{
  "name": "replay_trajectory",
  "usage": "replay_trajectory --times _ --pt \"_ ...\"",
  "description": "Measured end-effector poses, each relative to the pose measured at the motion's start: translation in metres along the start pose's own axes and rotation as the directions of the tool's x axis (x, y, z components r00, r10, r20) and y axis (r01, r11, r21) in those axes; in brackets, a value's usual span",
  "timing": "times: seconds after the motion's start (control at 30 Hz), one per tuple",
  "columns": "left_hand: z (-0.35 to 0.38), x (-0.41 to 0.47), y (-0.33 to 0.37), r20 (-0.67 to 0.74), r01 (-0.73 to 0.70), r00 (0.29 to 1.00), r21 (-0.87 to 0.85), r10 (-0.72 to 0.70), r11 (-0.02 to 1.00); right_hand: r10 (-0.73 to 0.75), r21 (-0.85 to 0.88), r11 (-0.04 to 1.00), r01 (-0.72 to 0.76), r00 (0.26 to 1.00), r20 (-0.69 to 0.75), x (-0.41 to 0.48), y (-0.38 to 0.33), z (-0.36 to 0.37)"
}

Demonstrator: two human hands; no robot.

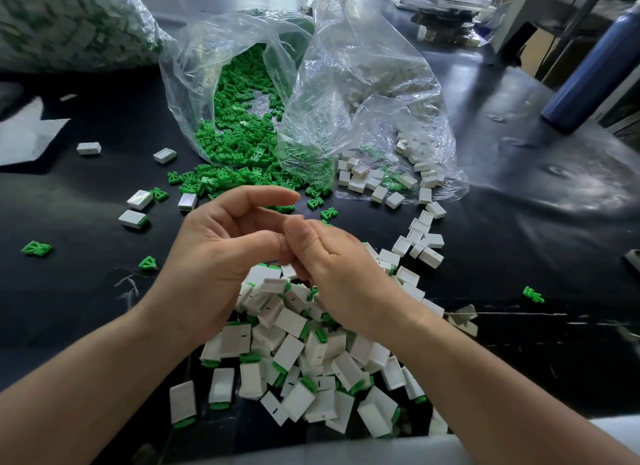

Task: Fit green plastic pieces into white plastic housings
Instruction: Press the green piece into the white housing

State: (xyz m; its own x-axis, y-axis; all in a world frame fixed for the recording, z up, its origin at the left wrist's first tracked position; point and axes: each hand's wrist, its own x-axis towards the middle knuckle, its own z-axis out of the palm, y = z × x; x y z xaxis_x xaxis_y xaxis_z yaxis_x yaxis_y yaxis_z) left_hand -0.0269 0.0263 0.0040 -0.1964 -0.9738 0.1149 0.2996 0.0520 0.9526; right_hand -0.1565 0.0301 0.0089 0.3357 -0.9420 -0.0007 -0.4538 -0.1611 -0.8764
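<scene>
Green pieces point(239, 177): a loose heap spilling from the mouth of a clear bag point(207, 66) onto the dark table point(519, 256), just beyond the hands. Strays lie well apart at far left point(36, 248) and far right point(533, 294).

White housings point(431, 256): a trail runs from the mouth of a second clear bag point(363, 83), just right of the first, down toward the right wrist. More housings show dimly through its crinkled film. A few singles lie to the left point(165, 155).

Fitted pile point(298, 360): white housings with green ends showing, heaped on the table's near edge, directly under both hands. The forearms hide the pile's sides.

Left hand point(221, 249): palm turned inward, fingers loosely curved and spread, thumb tip meeting the right hand. No piece visible in it.

Right hand point(343, 277): back toward the camera, fingers curled under and tucked toward the left palm. Whatever it may hold is hidden; cannot tell if it grips anything. A white edge shows just below the fingertips, but whether that belongs to the pile or to the hand is unclear.

Outward: a big bag point(69, 24) at top left, blurred, with mottled green and white contents. A white sheet point(24, 135) is cut off by the left edge. A dark blue bottle point(595, 69) stands at right. The far clutter is too dim to name.
</scene>
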Motion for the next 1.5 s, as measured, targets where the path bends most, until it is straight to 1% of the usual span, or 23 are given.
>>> replay_trajectory --times 0.13,0.33,0.4,0.5,0.57,0.77,0.9,1.07,1.17,1.27,1.4,1.5 --pt "-0.001 0.000 -0.001 -0.022 0.014 1.000 -0.004 -0.014 1.000 -0.022 -0.046 0.999 0.021 1.000 -0.008 0.001 0.001 0.001" --pt "-0.002 0.001 -0.002 -0.014 0.029 0.999 -0.007 -0.029 1.000 -0.041 -0.083 0.996 0.039 0.999 -0.016 0.001 0.002 0.000" --pt "-0.001 0.001 -0.001 -0.003 0.028 1.000 -0.016 -0.028 0.999 -0.026 -0.038 0.999 0.026 1.000 -0.016 0.000 0.003 0.000" --pt "0.001 0.000 -0.001 0.020 0.026 0.999 -0.042 -0.025 0.999 0.008 0.084 0.996 -0.007 1.000 -0.014 0.001 0.005 -0.003" --pt "0.000 0.001 -0.002 0.019 0.027 0.999 -0.036 -0.027 0.999 0.020 0.089 0.996 -0.019 1.000 -0.012 0.002 0.006 -0.004" --pt "-0.006 0.004 -0.004 -0.028 0.061 0.998 0.030 -0.060 0.998 0.042 0.021 0.999 -0.042 0.998 -0.036 0.004 0.007 -0.010" --pt "-0.006 0.003 -0.003 -0.042 0.060 0.997 0.059 -0.058 0.996 0.081 0.105 0.992 -0.076 0.996 -0.048 0.007 0.008 -0.017" --pt "-0.005 0.002 -0.001 -0.077 0.078 0.995 0.101 -0.070 0.992 0.019 0.103 0.995 -0.002 0.986 -0.167 0.007 0.009 -0.021" --pt "-0.003 0.001 -0.002 -0.099 0.071 0.994 0.160 -0.056 0.984 -0.005 0.097 0.995 0.024 0.981 -0.196 0.008 0.012 -0.023" --pt "-0.002 0.001 -0.002 -0.091 0.075 0.994 0.216 -0.056 0.974 -0.026 0.084 0.996 0.043 0.980 -0.197 0.008 0.014 -0.023" --pt "-0.003 0.002 -0.002 -0.088 0.089 0.994 0.238 -0.070 0.967 -0.038 0.077 0.996 0.053 0.982 -0.186 0.007 0.014 -0.022" --pt "-0.003 0.001 -0.001 -0.087 0.100 0.993 0.269 -0.079 0.958 -0.059 0.011 0.998 0.062 0.985 -0.160 0.006 0.013 -0.022"
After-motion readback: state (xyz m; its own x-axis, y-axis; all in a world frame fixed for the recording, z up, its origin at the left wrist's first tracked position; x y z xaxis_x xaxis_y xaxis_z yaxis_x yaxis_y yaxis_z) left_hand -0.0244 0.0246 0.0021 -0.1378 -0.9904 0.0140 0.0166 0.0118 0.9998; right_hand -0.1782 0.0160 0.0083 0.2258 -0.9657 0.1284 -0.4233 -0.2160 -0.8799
